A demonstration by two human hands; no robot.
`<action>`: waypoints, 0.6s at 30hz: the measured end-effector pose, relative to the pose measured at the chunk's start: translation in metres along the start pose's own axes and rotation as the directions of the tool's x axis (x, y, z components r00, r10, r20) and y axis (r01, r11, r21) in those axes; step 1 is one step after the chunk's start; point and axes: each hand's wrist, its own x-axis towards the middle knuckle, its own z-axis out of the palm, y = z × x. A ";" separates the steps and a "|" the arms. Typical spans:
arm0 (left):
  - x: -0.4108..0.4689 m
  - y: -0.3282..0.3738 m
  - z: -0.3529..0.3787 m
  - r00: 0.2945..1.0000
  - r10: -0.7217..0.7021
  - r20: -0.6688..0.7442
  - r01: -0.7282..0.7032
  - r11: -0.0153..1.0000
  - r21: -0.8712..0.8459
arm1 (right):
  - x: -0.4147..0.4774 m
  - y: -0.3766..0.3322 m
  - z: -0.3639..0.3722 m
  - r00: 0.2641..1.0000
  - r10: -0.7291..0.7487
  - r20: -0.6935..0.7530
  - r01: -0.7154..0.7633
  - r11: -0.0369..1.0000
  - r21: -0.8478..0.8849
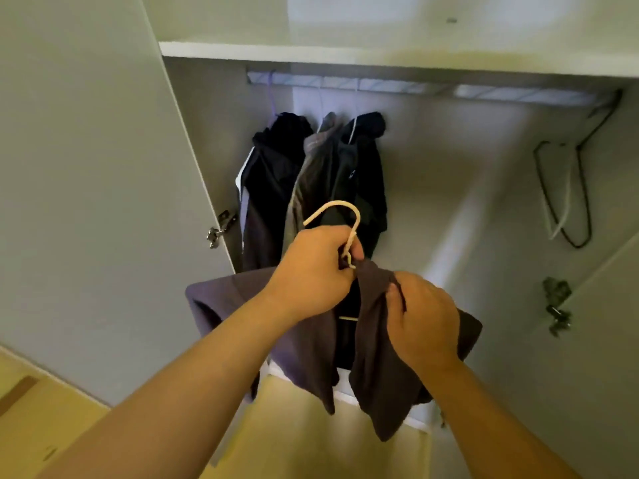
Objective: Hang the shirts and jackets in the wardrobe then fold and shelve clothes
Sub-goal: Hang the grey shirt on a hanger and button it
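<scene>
**Status: hanging stage, in progress.**

I am observing the left hand (316, 271) clamping its fingers round the neck of a cream hanger (340, 210), just under the hook. It is holding the hanger up in front of the open wardrobe (449, 174). A grey-purple shirt (304, 344) is draping over that hanger, with its front hanging open. The right hand (423, 319) is pinching the shirt's front edge between thumb and fingers. I am reading this as straightening the garment before it goes up.

**Done, as far as I am seeing:** 3 garments are hanging at the left end of the rail (397, 89), pressed close together:
- a dark jacket (273, 167) with a pale stripe
- a grey garment (311, 160)
- a dark top (364, 160)

**Left to do:** the shirt in hand is not yet on the rail, and its hook is sitting well below it. I am seeing no folded clothes anywhere. The shelf (276, 50) above the rail is showing only its front edge, so I am judging the folding and shelving as not visibly begun.

**Surroundings:** spare hangers (562, 198), black wire and 1 white, are hanging empty at the rail's right end. The wardrobe door (86, 167) is standing open on the left, with its hinge (221, 229) showing. A pale wood floor (52, 430) is showing below.
</scene>
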 end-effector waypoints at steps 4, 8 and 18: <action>0.052 0.023 0.030 0.982 0.169 0.081 -0.164 0.985 -0.057 | 0.006 0.043 -0.019 0.991 0.073 -0.109 -0.087 0.987 -0.137; 0.100 0.044 0.056 0.932 0.326 0.158 -0.306 0.942 -0.138 | 0.012 0.066 -0.037 0.968 0.171 -0.183 -0.219 0.933 -0.284; 0.168 0.075 0.106 0.696 0.659 0.286 -0.482 0.723 -0.494 | 0.005 0.052 -0.070 0.838 0.192 -0.511 -0.522 0.557 -0.646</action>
